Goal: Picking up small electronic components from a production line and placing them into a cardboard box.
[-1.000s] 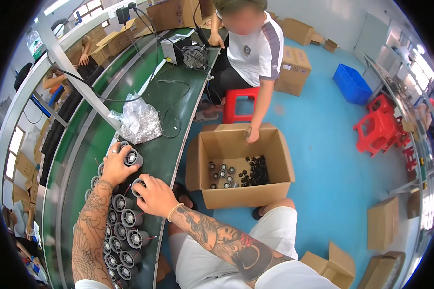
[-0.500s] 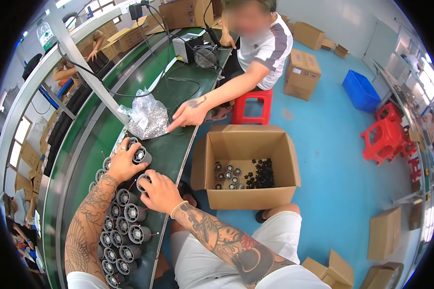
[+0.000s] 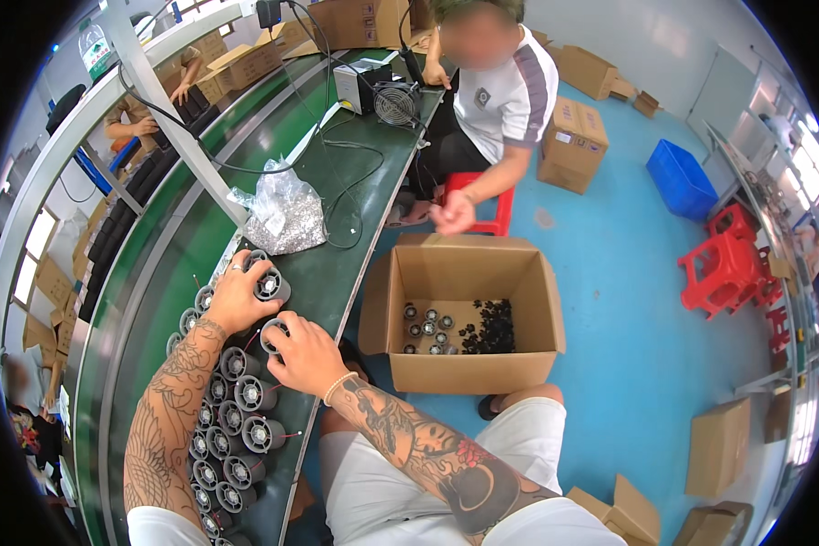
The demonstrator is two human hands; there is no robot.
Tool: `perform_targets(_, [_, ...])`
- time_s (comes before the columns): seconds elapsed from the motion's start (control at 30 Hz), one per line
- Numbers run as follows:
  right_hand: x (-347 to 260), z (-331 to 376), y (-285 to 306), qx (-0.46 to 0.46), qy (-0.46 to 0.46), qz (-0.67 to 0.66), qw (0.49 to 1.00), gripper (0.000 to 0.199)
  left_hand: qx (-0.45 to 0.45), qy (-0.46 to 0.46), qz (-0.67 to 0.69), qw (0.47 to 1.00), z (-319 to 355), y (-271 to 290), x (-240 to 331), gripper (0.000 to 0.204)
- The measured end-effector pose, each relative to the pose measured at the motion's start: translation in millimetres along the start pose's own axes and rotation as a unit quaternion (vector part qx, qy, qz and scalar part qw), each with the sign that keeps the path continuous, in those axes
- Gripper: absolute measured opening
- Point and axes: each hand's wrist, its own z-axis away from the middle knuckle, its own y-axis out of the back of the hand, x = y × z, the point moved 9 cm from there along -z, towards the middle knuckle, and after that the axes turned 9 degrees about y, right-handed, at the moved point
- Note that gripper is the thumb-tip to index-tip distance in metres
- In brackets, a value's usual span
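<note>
My left hand [image 3: 244, 298] is closed around a grey cylindrical fan housing [image 3: 269, 286] at the far end of the rows on the green bench. Just nearer to me, my right hand [image 3: 308, 357] grips another grey housing [image 3: 273, 336] by its rim; my fingers cover part of it. Below my hands, several more grey housings [image 3: 238, 364] lie packed side by side, spoked ends up, some with thin red wires. Past my left hand sits a clear plastic bag [image 3: 287, 214] full of small silvery parts.
An open cardboard box [image 3: 473, 371] on the floor to the right holds small round parts and black pieces. Across it, a co-worker's hand [image 3: 453, 214] hovers near a red stool [image 3: 491, 218]. A metal frame post [image 3: 168, 118], cables and a boxy device [image 3: 355, 88] stand along the bench.
The co-worker's hand has drawn back from the plastic bag to the right, over the box's far edge. My hands keep their hold on the housings, almost unmoved.
</note>
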Motion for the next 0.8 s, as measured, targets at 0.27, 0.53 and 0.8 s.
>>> perform_targets(0.27, [0.1,0.7,1.7,0.000,-0.005,0.000,1.000,0.028,0.021,-0.015,0.040,0.999,0.5,3.9,2.7,0.065])
perform_targets(0.53, [1.2,-0.5,-0.6,0.001,-0.005,0.004,1.000,0.028,0.041,-0.030,0.046,0.998,-1.7,6.0,1.6,0.064])
perform_targets(0.8, [-1.5,1.5,-1.3,0.000,-0.007,0.001,1.000,0.029,0.052,-0.042,0.058,0.996,2.2,7.1,-0.3,0.066])
